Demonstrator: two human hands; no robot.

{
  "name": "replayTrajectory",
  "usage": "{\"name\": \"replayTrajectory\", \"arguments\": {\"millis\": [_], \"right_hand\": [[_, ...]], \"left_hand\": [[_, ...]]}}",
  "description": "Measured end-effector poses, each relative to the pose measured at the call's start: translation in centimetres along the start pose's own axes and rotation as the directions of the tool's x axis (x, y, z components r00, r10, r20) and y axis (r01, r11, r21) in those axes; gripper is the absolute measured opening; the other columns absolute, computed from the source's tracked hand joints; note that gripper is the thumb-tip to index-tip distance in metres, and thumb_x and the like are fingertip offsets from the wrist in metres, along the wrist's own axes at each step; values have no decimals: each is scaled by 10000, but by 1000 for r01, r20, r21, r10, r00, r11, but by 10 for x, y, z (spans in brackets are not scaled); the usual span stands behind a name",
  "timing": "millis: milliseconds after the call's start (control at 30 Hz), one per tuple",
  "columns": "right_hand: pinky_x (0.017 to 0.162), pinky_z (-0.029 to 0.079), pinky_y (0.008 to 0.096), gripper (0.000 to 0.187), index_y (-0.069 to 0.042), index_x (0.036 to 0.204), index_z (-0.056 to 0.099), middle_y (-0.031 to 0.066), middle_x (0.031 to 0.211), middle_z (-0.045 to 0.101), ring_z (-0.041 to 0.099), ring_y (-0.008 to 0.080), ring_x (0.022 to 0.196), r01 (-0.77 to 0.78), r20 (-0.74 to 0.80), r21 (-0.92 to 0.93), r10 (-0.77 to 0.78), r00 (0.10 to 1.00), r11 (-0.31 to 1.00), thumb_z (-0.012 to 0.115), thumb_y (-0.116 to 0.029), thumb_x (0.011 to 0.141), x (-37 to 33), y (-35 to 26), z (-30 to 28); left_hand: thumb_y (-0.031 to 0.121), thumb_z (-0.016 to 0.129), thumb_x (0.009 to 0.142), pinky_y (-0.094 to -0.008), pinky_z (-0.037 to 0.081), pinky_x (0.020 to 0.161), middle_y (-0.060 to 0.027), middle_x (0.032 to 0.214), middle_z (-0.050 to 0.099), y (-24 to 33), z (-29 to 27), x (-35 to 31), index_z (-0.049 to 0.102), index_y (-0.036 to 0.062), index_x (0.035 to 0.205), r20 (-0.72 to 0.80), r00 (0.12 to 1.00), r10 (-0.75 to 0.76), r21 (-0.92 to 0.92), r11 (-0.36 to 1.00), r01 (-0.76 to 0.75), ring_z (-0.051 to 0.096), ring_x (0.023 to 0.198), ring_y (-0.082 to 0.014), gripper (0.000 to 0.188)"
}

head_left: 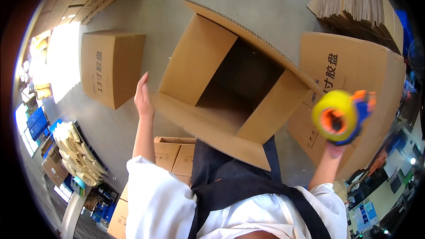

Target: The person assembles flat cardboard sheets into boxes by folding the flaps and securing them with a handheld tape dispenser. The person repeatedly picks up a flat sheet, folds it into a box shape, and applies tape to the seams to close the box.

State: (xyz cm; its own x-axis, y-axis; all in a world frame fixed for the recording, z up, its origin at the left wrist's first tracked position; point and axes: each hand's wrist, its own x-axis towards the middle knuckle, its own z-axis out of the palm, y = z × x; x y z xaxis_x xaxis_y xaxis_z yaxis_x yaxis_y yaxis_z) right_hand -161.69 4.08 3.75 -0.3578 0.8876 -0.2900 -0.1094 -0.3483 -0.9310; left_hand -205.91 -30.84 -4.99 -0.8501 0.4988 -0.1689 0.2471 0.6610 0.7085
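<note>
White shirt (248,210) and black apron (237,183) are nearest, below an open carton (276,106) in the middle, set askew with its flaps spread. The left hand (144,99) is raised at the carton's left side, fingers straight and gripping nothing; whether it touches the cardboard, I cannot tell. The right hand (335,149), mostly hidden, grasps a tape dispenser (349,117) with a yellow roll. Left stands a smaller box (113,68); right, a larger box (367,79).
</note>
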Motion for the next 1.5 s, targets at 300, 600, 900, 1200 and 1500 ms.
{"name": "replayTrajectory", "arguments": {"millis": [300,600,900,1200,1500], "right_hand": [[704,474,372,567,-13,1150,586,140,979,639,612,244,853,-48,48,-770,132,990,636,728,-384,746,59,59,2],[710,462,433,548,-66,973,573,135,853,619,581,348,820,247,259,-961,92,962,121,828,-329,565,-36,159,89],[753,471,328,583,-11,1036,584,116,887,630,589,221,814,-215,-9,-779,332,943,589,785,-393,645,-24,132,97],[714,468,322,628,43,995,593,145,820,611,593,245,757,101,401,-710,283,871,697,566,-527,735,-10,206,160],[711,476,354,745,21,1022,592,167,836,624,610,277,776,216,478,-670,191,857,710,485,-672,769,-10,225,138]], "left_hand": [[412,317,972,-387,437,935,-81,1155,632,-23,155,103,479,155,1310,-84,989,-124,421,895,148,549,1124,-306,455],[389,290,984,-352,436,919,-58,1124,648,-46,135,89,603,160,1178,-58,978,-201,-113,975,193,577,1073,-277,433],[338,368,967,-438,476,751,-85,967,648,-29,143,85,551,114,1034,-91,995,-29,322,945,57,605,877,-300,297],[282,448,942,-414,487,805,-98,1135,607,-26,153,92,429,84,1274,-82,994,-73,479,872,104,603,955,-287,387],[296,500,940,-359,425,944,-122,1135,610,-7,146,31,565,55,1165,22,984,175,-116,978,-171,567,1078,-266,336]]}}
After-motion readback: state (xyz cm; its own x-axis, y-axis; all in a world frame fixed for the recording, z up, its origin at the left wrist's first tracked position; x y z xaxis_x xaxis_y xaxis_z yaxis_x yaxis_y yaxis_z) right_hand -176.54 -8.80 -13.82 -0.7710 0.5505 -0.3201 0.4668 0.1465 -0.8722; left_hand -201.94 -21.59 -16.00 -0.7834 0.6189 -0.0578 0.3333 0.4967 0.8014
